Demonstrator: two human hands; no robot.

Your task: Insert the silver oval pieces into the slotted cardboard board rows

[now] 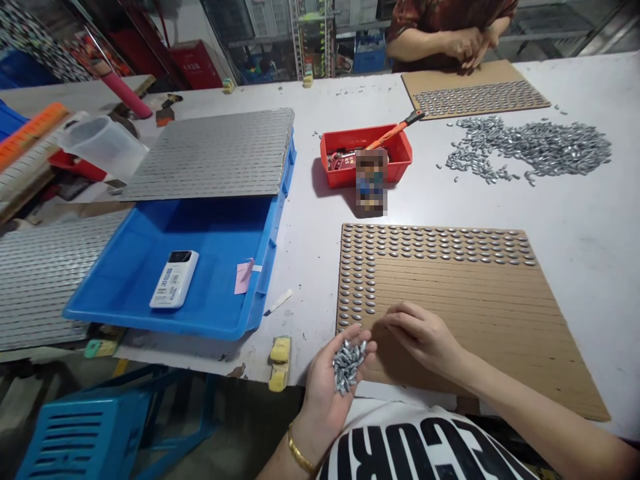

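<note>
In the cupped palm of my left hand (pixel 333 373) rests a heap of small silver spindle-shaped metal pieces (pixel 349 365). That hand is at the near left corner of a brown cardboard board (pixel 465 313) with slits across it. Matching pieces (pixel 450 243) sit in rows along the board's far edge and down its left side. My right hand (pixel 425 337) hovers over the board, just right of the left-side rows, with fingers pinched together. Whatever those fingertips may hold is hidden.
A loose pile of silver pieces (pixel 540 150) lies at the back right. Beyond the board stands a red bin (pixel 367 137) with an orange-handled tool. To the left, a blue tray (pixel 210 313) carries a filled board (pixel 220 157). Across the table a co-worker's hands (pixel 470 47) are above another board.
</note>
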